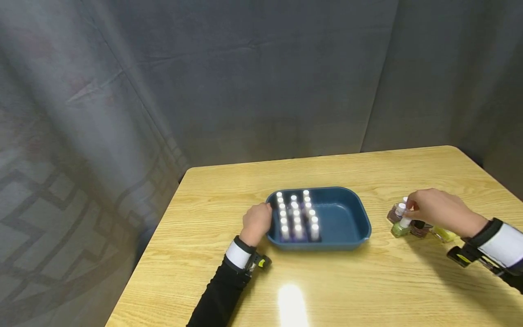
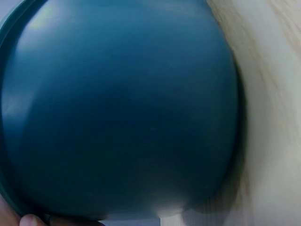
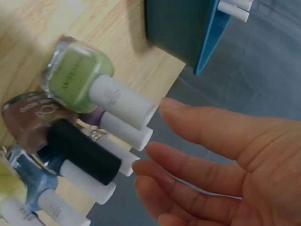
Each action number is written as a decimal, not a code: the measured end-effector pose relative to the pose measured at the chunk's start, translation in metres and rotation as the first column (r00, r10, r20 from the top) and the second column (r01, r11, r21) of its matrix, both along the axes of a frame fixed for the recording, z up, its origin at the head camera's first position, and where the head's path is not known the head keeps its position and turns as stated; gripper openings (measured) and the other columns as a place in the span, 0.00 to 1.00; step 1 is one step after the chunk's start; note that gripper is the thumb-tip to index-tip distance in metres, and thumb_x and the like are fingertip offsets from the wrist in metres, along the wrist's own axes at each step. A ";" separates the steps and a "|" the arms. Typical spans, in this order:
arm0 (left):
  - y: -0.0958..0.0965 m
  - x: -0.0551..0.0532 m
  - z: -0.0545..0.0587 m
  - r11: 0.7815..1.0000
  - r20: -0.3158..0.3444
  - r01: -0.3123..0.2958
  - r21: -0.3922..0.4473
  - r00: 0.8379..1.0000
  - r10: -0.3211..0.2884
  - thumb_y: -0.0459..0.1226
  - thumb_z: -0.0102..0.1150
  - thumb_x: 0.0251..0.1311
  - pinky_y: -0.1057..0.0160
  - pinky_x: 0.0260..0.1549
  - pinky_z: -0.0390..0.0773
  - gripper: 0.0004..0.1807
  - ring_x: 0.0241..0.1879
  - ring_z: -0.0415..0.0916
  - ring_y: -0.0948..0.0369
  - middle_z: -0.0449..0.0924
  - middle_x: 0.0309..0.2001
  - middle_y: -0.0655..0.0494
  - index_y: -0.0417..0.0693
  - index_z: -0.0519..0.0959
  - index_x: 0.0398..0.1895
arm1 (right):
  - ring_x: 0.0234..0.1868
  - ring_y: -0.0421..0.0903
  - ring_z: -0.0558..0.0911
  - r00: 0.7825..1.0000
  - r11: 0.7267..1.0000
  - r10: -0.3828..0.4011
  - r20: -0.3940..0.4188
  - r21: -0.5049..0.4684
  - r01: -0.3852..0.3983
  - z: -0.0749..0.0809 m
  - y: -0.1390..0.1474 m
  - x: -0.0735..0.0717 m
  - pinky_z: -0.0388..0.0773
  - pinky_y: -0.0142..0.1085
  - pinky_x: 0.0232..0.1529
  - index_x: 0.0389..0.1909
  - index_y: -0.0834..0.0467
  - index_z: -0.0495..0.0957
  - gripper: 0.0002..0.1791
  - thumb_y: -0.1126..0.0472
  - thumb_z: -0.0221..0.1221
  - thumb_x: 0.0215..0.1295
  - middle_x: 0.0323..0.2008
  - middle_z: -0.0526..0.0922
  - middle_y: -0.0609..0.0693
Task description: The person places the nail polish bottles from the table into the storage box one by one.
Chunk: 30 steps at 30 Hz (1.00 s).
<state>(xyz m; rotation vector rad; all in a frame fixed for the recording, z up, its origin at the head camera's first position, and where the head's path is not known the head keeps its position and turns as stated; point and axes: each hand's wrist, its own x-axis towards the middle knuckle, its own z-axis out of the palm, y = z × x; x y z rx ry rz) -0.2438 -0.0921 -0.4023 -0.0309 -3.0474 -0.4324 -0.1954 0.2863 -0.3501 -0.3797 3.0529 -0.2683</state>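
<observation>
And here is the right hand [image 1: 443, 212], over a cluster of nail-polish bottles, thumb and fingers loosely bent and parted by a narrow gap! Right at its fingertips is the green bottle [image 3: 77, 77], and the wrist view puts the thumb tip beside the end of its white cap [image 3: 121, 101]; whether skin meets cap, nobody can tell from here, but no finger is wrapped round it. Tight against the green one, also below that hand, comes a brown bottle [image 3: 35, 120] wearing a black cap [image 3: 84, 150], with a blue bottle [image 3: 30, 176] just beyond it and a yellow bottle [image 1: 444, 234] under the palm side, nearest the wrist. A purple bottle [image 3: 91, 115] peeps out behind the green one, mostly hidden. Over to the left hand now [image 1: 257, 220]: fingers curled, it grips the near end of a blue tub [image 1: 339, 218] at the rim, and the tub stretches away to that hand's right, well apart from the right hand. Inside, closest to the left hand, rows of white caps [image 1: 296, 213] stand in ranks, while the bare floor lies farther off. Beneath both hands runs the wood-grained desk [image 1: 220, 190], and beyond them hangs a grey curtain [image 1: 265, 91].
</observation>
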 end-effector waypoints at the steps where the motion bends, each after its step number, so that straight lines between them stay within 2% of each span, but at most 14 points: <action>1: 0.000 0.000 0.000 1.000 -0.001 -0.001 -0.001 1.000 0.001 0.45 0.36 0.69 0.58 0.15 0.73 0.25 0.24 0.78 0.52 0.80 0.25 0.44 0.40 0.78 0.24 | 0.20 0.39 0.69 1.000 1.000 0.002 -0.002 -0.005 -0.002 -0.002 0.001 0.001 0.64 0.33 0.18 0.26 0.62 0.78 0.09 0.60 0.64 0.51 0.20 0.76 0.45; 8: 0.000 0.000 0.000 1.000 0.001 -0.004 0.004 1.000 0.004 0.45 0.36 0.69 0.58 0.15 0.73 0.25 0.24 0.78 0.52 0.80 0.25 0.44 0.40 0.78 0.25 | 0.19 0.40 0.66 0.999 0.999 0.036 0.009 -0.024 -0.036 -0.016 0.000 0.004 0.60 0.32 0.19 0.22 0.58 0.78 0.05 0.64 0.65 0.49 0.18 0.71 0.44; 14: 0.001 0.000 0.000 1.000 0.012 -0.005 0.006 1.000 0.005 0.45 0.36 0.69 0.59 0.15 0.71 0.25 0.23 0.77 0.53 0.80 0.26 0.44 0.40 0.78 0.26 | 0.19 0.39 0.64 0.995 0.996 0.087 -0.055 -0.001 -0.087 -0.020 -0.005 0.005 0.59 0.31 0.20 0.17 0.55 0.75 0.09 0.67 0.65 0.48 0.16 0.69 0.42; 18: 0.002 0.000 0.000 1.000 0.022 -0.007 0.009 1.000 0.007 0.45 0.35 0.69 0.59 0.15 0.72 0.25 0.23 0.77 0.53 0.80 0.26 0.44 0.40 0.78 0.27 | 0.19 0.39 0.65 0.995 0.997 0.079 -0.065 -0.004 -0.079 -0.011 -0.009 0.007 0.60 0.31 0.19 0.19 0.57 0.75 0.08 0.67 0.64 0.50 0.17 0.71 0.43; 21: 0.002 0.000 0.000 1.000 0.020 -0.005 0.011 1.000 0.004 0.45 0.35 0.69 0.59 0.15 0.71 0.25 0.23 0.76 0.53 0.80 0.26 0.44 0.40 0.78 0.26 | 0.20 0.39 0.68 0.988 0.996 0.085 -0.125 -0.008 -0.087 0.001 -0.014 0.008 0.63 0.33 0.19 0.22 0.60 0.77 0.05 0.67 0.64 0.50 0.19 0.75 0.45; 25: 0.001 0.000 0.000 1.000 0.016 -0.003 0.020 1.000 0.003 0.45 0.35 0.69 0.60 0.15 0.71 0.25 0.23 0.76 0.53 0.79 0.25 0.45 0.40 0.78 0.25 | 0.21 0.39 0.70 0.962 0.992 0.113 -0.249 -0.018 -0.121 0.017 -0.025 0.010 0.65 0.34 0.21 0.25 0.61 0.79 0.04 0.65 0.64 0.50 0.21 0.76 0.46; 30: 0.000 0.000 0.000 1.000 0.025 -0.009 0.023 1.000 0.008 0.45 0.35 0.69 0.60 0.15 0.71 0.25 0.23 0.76 0.53 0.79 0.25 0.45 0.40 0.78 0.26 | 0.22 0.38 0.71 0.940 0.986 0.116 -0.322 -0.075 -0.147 0.028 -0.050 0.015 0.68 0.34 0.23 0.28 0.59 0.79 0.05 0.61 0.64 0.53 0.23 0.76 0.45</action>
